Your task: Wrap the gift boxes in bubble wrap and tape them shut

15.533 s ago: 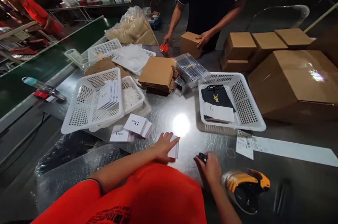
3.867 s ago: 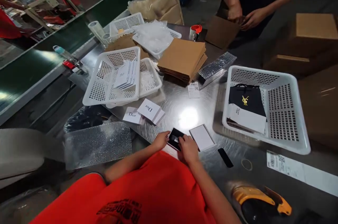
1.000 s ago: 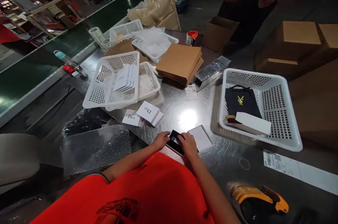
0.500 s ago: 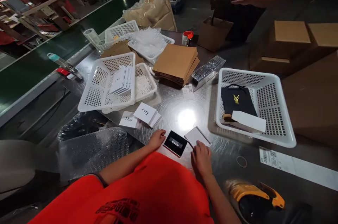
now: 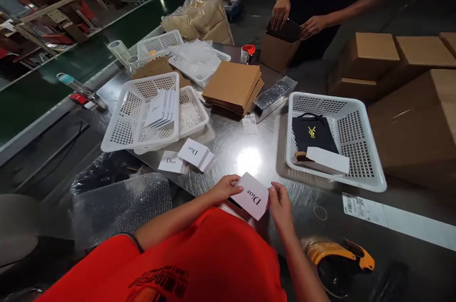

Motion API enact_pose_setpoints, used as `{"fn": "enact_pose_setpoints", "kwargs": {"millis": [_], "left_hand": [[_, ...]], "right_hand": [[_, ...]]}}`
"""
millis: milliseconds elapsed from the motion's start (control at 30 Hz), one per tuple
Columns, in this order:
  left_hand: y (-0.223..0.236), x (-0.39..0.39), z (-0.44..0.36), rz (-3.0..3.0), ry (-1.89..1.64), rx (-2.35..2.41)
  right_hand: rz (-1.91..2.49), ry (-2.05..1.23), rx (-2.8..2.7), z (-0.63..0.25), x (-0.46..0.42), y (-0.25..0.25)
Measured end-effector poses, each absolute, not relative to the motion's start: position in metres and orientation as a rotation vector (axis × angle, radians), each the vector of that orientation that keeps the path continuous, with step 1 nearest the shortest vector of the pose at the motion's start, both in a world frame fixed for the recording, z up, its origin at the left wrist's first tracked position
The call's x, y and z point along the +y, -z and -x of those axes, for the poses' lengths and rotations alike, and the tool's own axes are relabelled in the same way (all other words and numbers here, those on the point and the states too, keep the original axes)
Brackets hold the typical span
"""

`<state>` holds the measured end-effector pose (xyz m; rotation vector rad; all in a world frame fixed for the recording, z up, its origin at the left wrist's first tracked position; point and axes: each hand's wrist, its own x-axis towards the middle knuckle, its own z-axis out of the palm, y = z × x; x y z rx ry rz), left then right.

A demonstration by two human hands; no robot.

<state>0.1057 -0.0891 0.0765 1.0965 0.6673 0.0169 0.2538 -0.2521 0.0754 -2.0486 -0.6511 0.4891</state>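
A white box lid printed "Dior" [image 5: 252, 195] is held over the near edge of the steel table [image 5: 231, 150], covering a dark box base of which only a sliver shows. My left hand [image 5: 225, 187] pinches the lid's left edge. My right hand [image 5: 280, 204] grips its right edge. Two more white Dior boxes [image 5: 185, 157] lie to the left on the table.
White baskets stand left [image 5: 140, 117] and right [image 5: 356, 140], the right one with a black bag [image 5: 309, 132]. Flat cardboard [image 5: 233, 87] is stacked behind. A yellow tape dispenser [image 5: 338, 257] and bubble wrap [image 5: 121, 204] lie near me. A person across the table handles a brown carton [image 5: 278, 50].
The white lid that lay beside the open black box base has been picked up and turned printed side up over the base. The person opposite lowered both hands into the carton.
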Motion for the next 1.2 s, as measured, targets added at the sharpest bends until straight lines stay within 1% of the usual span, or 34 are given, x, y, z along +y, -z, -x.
{"fn": "enact_pose_setpoints", "kwargs": {"millis": [100, 167, 233, 367, 467, 567, 633, 933, 1200], "left_hand": [[-0.071, -0.094, -0.094, -0.959, -0.032, 0.796], [-0.067, -0.096, -0.086, -0.924, -0.010, 0.821], [-0.062, -0.095, -0.078, -0.938, -0.017, 0.830], [-0.048, -0.083, -0.062, -1.127, -0.110, 1.081], [-0.038, -0.074, -0.050, -1.094, -0.011, 1.271], [-0.030, -0.075, -0.046, -0.990, 0.070, 1.250], [-0.026, -0.079, -0.049, -0.953, 0.090, 1.199], [-0.002, -0.087, -0.057, -1.086, 0.037, 1.098], [0.009, -0.094, -0.052, -1.176, 0.039, 1.222]], "right_hand": [[2.184, -0.266, -1.236, -0.229, -0.244, -0.082], [2.204, -0.255, -1.591, -0.216, -0.240, -0.084], [2.242, -0.278, -1.733, -0.210, -0.238, -0.081], [2.330, -0.310, -1.743, -0.213, -0.232, -0.062], [2.336, -0.403, -1.777, -0.215, -0.224, -0.044], [2.318, -0.485, -1.820, -0.210, -0.214, -0.033], [2.317, -0.483, -1.840, -0.205, -0.209, -0.028], [2.257, -0.254, -1.931, -0.199, -0.213, -0.002], [2.312, -0.222, -1.967, -0.190, -0.213, 0.004]]}}
